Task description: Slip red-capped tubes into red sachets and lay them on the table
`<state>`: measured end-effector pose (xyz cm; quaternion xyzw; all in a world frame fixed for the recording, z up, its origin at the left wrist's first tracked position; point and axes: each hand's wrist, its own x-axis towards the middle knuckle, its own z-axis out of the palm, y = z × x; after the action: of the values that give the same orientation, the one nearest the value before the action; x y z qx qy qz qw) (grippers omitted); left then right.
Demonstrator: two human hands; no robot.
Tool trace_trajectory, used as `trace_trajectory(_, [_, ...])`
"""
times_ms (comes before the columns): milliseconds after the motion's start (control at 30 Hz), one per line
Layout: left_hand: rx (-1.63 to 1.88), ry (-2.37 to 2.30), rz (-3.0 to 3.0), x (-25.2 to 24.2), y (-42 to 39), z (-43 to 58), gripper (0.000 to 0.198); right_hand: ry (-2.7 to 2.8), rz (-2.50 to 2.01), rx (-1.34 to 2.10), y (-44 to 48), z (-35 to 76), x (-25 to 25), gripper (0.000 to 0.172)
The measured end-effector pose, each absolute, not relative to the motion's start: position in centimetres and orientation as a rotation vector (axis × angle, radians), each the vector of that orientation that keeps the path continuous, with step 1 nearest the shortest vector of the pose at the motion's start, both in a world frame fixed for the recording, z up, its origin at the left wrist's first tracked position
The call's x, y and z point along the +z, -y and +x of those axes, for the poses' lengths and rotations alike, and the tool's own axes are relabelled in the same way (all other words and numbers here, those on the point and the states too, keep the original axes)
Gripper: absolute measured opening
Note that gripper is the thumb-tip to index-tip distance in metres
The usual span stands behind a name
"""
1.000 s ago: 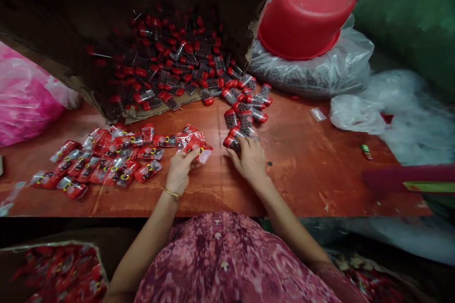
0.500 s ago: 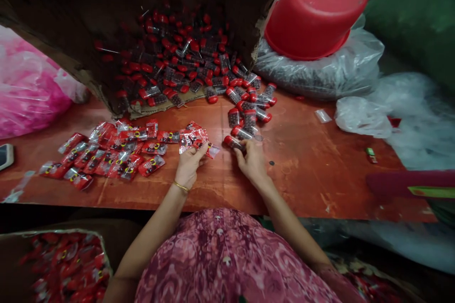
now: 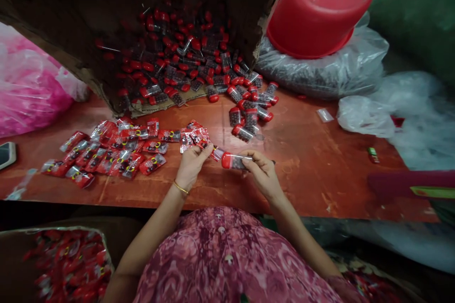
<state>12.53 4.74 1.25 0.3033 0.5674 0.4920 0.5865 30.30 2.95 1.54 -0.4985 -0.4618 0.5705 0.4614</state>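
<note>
Between thumb and fingers, my left hand (image 3: 192, 163) pinches a small printed plastic packet (image 3: 215, 152) by its left part; the packet's clear end points right. Beside and behind that hand lie more flat red packets (image 3: 188, 138). In my right hand (image 3: 262, 170) is a small clear container (image 3: 232, 161) with a red cap and dark contents. It lies sideways, its red end toward the packet, and I cannot tell whether the two touch. Several similar red-capped containers (image 3: 242, 133) lie loose on the table just beyond my right hand.
A dark cardboard box (image 3: 245, 23) on its side spills red-capped containers. Filled red packets (image 3: 130, 163) are piled at left on the red table (image 3: 305, 184). A red tub (image 3: 320, 9) sits on a clear bag (image 3: 305, 73). A phone (image 3: 7, 154) lies at the left edge.
My right hand has drawn a container from the pile down and toward me, and its red end is now near the packet. My left hand has barely moved.
</note>
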Motion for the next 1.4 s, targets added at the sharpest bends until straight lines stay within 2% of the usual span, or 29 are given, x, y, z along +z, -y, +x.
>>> trace_trajectory(133, [1.2,-1.234,0.743,1.6,-4.6,12.6,0.033,1.169,-1.255,1.345,-3.1,29.6,1.3,0.019])
trace_trajectory(567, [1.293,-1.109,0.337,1.6,-4.0,14.9,0.044,1.266,-1.265,1.129,-2.6,27.4,-0.2,0.019])
trace_trajectory(733, [1.247,-1.076,0.257,1.6,-4.4,14.8,0.041,1.163,-1.257,1.157,-2.8,25.9,-0.6,0.019])
trace_trajectory(1100, [1.393,-1.132,0.333,0.9,-4.5,16.1,0.037,1.092,-1.22,1.233,-2.6,25.3,-0.9,0.022])
trace_trajectory(1400, [1.187,-1.051,0.454,1.1,-4.3,16.0,0.041,1.071,-1.199,1.332,-3.1,24.6,-0.5,0.026])
